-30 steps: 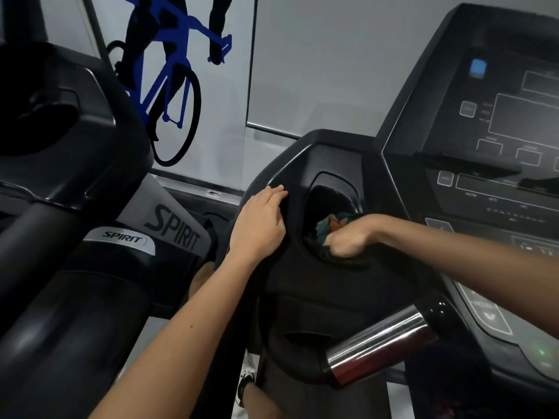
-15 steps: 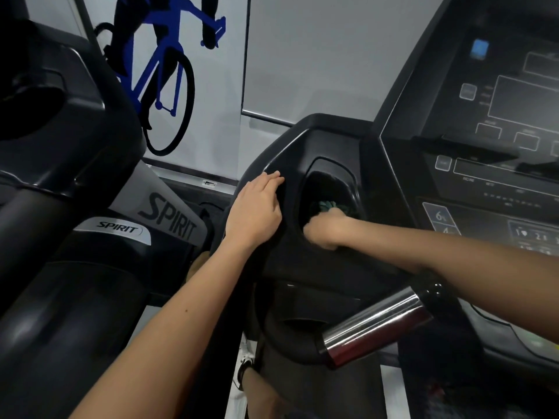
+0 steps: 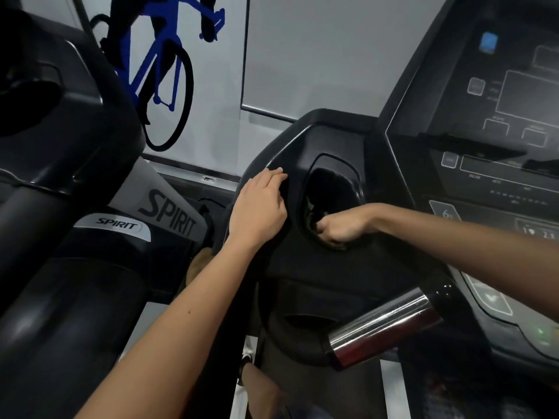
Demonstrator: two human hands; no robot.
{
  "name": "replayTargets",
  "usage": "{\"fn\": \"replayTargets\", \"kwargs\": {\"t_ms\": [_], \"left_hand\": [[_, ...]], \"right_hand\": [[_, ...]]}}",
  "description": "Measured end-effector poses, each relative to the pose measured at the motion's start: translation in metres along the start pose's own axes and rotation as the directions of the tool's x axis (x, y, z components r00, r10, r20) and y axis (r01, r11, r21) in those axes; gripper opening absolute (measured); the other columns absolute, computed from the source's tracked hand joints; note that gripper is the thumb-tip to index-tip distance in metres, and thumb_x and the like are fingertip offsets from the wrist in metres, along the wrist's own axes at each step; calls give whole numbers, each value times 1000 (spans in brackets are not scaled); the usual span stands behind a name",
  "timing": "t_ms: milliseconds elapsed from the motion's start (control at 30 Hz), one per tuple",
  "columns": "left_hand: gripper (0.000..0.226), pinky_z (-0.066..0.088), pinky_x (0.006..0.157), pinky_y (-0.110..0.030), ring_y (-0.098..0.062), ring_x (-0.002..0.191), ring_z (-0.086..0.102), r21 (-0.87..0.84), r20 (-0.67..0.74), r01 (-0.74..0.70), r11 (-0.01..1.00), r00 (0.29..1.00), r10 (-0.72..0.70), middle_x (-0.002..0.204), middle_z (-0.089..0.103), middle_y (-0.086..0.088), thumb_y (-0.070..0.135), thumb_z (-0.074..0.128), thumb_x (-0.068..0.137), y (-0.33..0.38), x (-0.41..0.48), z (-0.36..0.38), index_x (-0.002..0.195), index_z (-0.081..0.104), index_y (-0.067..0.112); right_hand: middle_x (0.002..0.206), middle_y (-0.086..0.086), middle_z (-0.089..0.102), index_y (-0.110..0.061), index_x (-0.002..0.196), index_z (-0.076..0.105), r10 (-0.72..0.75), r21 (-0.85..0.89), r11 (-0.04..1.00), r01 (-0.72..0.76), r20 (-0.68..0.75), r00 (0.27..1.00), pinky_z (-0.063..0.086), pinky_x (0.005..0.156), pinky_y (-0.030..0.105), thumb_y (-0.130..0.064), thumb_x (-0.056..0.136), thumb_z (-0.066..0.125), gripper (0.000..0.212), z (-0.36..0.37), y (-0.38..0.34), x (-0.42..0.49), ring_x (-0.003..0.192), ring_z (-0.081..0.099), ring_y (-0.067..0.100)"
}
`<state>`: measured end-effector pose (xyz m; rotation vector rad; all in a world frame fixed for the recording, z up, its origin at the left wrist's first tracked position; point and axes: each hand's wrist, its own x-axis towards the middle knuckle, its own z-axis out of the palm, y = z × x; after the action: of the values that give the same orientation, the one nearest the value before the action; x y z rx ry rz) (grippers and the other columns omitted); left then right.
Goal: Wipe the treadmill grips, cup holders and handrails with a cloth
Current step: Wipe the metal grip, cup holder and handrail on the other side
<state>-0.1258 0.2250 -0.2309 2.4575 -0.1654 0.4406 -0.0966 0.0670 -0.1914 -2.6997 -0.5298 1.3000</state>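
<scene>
**Right hand working a cloth in the cup holder**

The right hand [image 3: 341,226] is reaching in from the right and sitting at the near rim of the cup holder [image 3: 354,189], the dark recess in the left wing of the treadmill console [image 3: 317,276]. Its fingers are curling into a tight fist around the cloth [image 3: 311,210]. Only dark crumpled scraps of the cloth are showing, just left of the knuckles and inside the recess, and its colour is too dim to tell.

The left hand [image 3: 257,210] is lying flat on the console's left edge, just left of the cup holder. Its fingers are relaxed and nearly straight, the fingertips are touching the raised ridge, and it is gripping nothing.

Nearer the camera, the chrome grip [image 3: 384,325] is jutting out at a slant below the right forearm, apart from both hands. To the right, the display panel [image 3: 499,146] is rising towards the far side. On the far left a neighbouring treadmill [image 3: 75,164] is standing, and a blue cyclist graphic [image 3: 163,71] is showing on the far wall.
</scene>
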Motion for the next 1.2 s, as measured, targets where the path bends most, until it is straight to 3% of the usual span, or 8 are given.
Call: {"fn": "replayTargets", "kwargs": {"t_ms": [67,300,467,667,767,867,1033,1200], "left_hand": [[45,20,114,-29,-15,137,31,2,-2,-3,1000,1000,3,145,41,1,7,38,91,0,0,1,135,46,11],[45,20,116,-33,-15,139,28,1,18,-1,1000,1000,1,147,39,2,7,37,92,-3,0,2,137,44,13],[46,16,117,-32,-14,141,22,-6,56,16,1000,998,-15,150,34,3,8,35,94,-3,0,2,139,41,15],[44,16,117,-31,-13,141,24,-33,38,26,999,999,-25,149,36,3,8,36,94,-4,0,1,138,43,15],[44,16,117,-32,-10,140,24,-67,31,51,996,998,-49,148,38,6,9,38,94,-3,1,3,137,45,16],[44,15,117,-31,-8,140,23,-149,43,89,985,996,-84,147,39,7,6,38,93,-4,3,2,135,46,16],[37,20,113,-24,-9,137,30,-305,36,156,939,988,-152,142,47,2,14,36,99,1,2,-6,132,50,14],[33,33,100,-19,-12,121,49,-568,-8,232,790,958,-287,128,58,-1,20,36,100,-2,0,-13,124,58,12]], "right_hand": [[123,19,56,7,121,52,36,-129,991,-36,0,999,44,88,34,-8,96,39,32,2,-2,8,107,55,31],[135,15,47,-4,129,49,60,-683,717,-141,-141,988,44,92,42,-8,93,46,36,10,-19,21,120,49,35],[131,15,53,-2,126,53,59,-719,682,-138,-134,989,43,81,31,-8,94,42,35,0,-32,17,115,54,31],[69,12,60,-3,69,60,-43,47,998,46,-72,996,37,58,29,5,87,36,31,-15,-17,4,64,46,24],[54,1,56,-12,62,55,88,604,792,88,-256,963,40,49,23,-5,91,36,35,0,-4,-4,55,48,16],[78,3,61,-10,86,60,79,811,528,253,-343,936,46,64,21,-18,98,40,25,18,-13,3,71,56,13],[140,8,33,-8,139,33,-38,442,803,399,-631,775,23,108,19,-25,96,48,49,23,-12,10,130,34,14],[120,3,33,-9,132,49,-385,-18,891,454,-560,734,22,103,11,-20,86,64,49,25,0,-23,122,41,17]]}}
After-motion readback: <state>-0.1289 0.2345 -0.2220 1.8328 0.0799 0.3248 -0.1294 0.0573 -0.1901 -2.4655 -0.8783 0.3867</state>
